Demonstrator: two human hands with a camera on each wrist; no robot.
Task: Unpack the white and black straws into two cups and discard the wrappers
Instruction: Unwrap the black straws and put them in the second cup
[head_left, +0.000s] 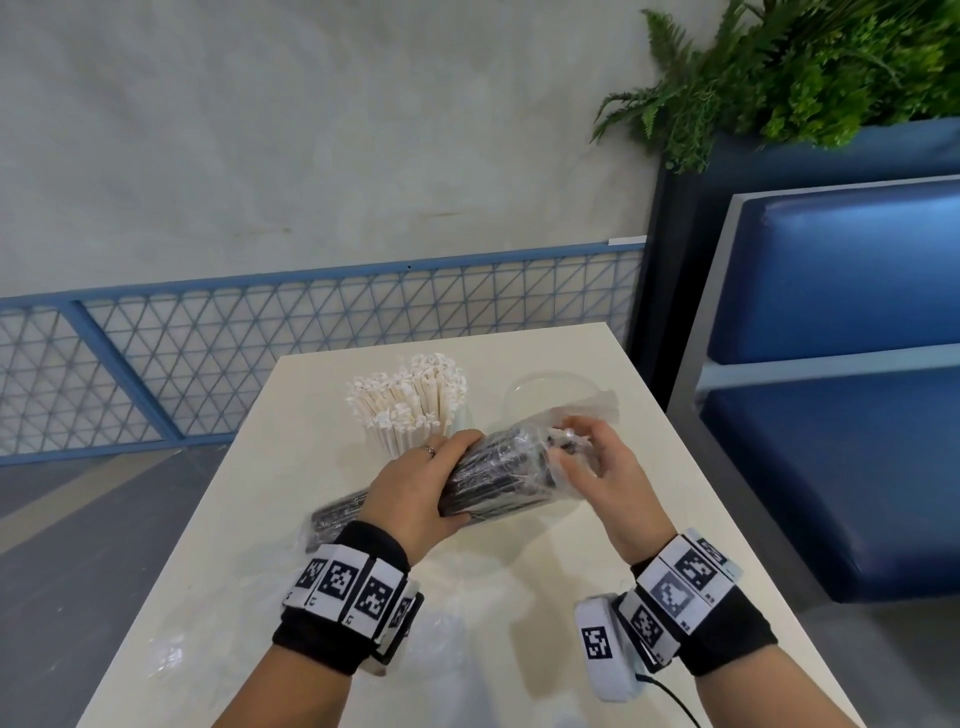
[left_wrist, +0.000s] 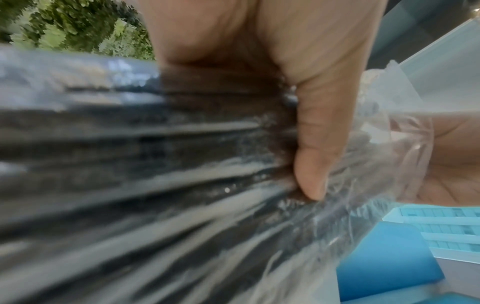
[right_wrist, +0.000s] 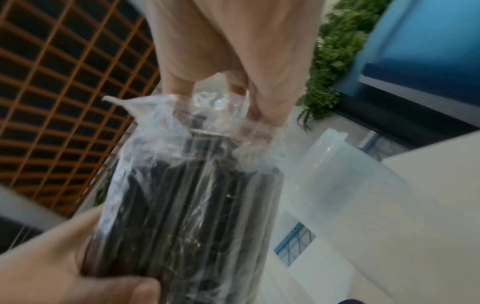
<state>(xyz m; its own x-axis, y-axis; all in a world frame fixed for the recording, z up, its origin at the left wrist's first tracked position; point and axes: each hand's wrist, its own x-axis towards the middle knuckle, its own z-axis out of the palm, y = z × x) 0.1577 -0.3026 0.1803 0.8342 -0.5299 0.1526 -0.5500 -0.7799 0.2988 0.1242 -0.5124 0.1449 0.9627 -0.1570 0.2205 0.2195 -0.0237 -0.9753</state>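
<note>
A blue mesh railing (head_left: 291, 338) is running across the left and middle of the head view, with a pale wall above it. A cream table (head_left: 260, 545) is filling the lower centre, and at the right edge a blue padded bench (head_left: 831, 415) is sitting under green ferns (head_left: 779, 67).

On the table's far part, white straws (head_left: 408, 405) are standing upright in a bunch; the cup around them is hard to make out. Just right of them a clear cup (head_left: 550, 387) is standing, partly hidden.

The left hand (head_left: 415, 499) is gripping the middle of a bundle of black straws (head_left: 493, 483), fingers wrapped around it. The bundle is lying slanted above the table centre, sheathed in a crinkled clear wrapper (right_wrist: 161, 127). The right hand (head_left: 602, 467) is pinching the wrapper's loose open end.
</note>
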